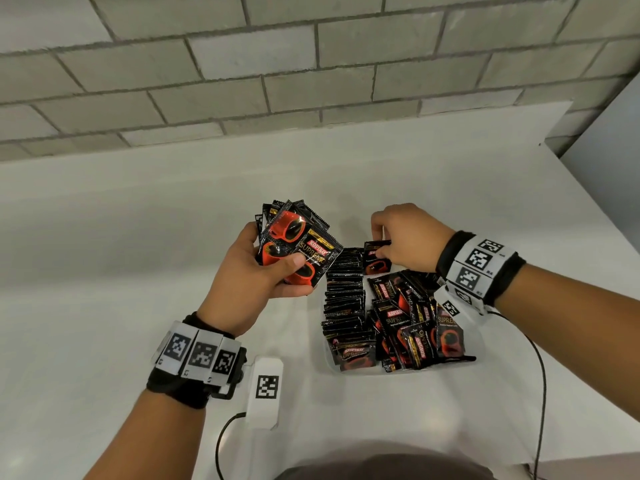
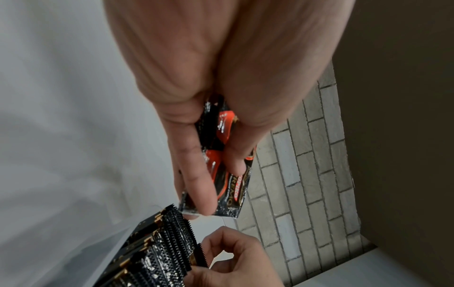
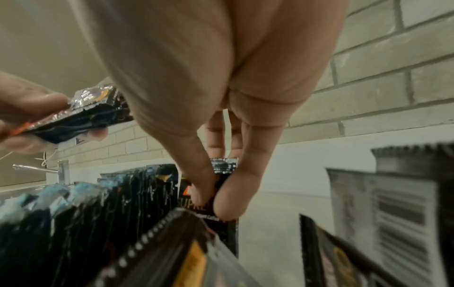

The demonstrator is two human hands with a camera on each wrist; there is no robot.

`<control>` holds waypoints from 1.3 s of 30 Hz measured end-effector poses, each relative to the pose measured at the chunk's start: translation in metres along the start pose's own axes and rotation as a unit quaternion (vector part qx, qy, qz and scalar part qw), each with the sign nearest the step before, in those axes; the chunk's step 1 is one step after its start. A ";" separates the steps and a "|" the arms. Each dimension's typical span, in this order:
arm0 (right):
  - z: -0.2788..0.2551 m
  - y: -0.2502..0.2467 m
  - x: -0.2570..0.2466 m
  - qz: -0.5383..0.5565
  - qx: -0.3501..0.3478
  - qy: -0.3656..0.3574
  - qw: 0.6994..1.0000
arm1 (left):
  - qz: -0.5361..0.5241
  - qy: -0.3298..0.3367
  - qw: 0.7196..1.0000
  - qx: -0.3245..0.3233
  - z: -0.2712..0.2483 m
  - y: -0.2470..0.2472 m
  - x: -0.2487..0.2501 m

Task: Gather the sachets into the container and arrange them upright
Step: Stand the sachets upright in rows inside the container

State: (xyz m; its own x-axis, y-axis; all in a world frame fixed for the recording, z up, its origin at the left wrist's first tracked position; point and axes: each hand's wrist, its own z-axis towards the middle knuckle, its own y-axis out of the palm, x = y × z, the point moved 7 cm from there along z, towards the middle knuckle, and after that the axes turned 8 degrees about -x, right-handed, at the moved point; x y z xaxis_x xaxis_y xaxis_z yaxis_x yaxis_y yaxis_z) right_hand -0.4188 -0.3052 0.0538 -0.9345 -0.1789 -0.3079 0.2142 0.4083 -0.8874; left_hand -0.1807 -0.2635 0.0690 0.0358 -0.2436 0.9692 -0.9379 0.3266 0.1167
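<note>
White tabletop (image 1: pixel 138 237), grey brick wall behind. Left hand (image 1: pixel 256 268) gripping fanned stack of black-and-red foil sachets (image 1: pixel 298 240); right hand (image 1: pixel 405 237) pinching one sachet (image 1: pixel 375 261) upright at far end of clear plastic container (image 1: pixel 479 341).

Open desk to the left and far side; the container's near and right parts are crowded.

The white desk (image 1: pixel 121 271) lies bare left of the clear plastic container (image 1: pixel 330 365). Inside, a packed upright row of black sachets (image 1: pixel 343 292) fills the left side and loose black-and-red sachets (image 1: pixel 415 327) crowd the right; the right hand (image 1: pixel 405 237) occupies the far end, and a grey block wall (image 1: pixel 311 64) bounds the desk behind.
</note>
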 end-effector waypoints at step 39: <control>-0.078 -0.053 0.024 0.390 0.154 0.013 0.908 | -0.047 -0.028 0.998 -0.011 0.015 0.031 0.000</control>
State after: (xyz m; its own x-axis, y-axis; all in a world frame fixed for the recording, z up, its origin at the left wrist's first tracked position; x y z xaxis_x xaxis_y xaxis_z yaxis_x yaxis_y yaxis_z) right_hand -0.4752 -0.2613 0.1205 -0.4706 0.0804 -0.8787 0.8789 0.1309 -0.4588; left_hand -0.2144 -0.2667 0.0690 0.1037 -0.3251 0.9400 -0.9232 0.3201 0.2125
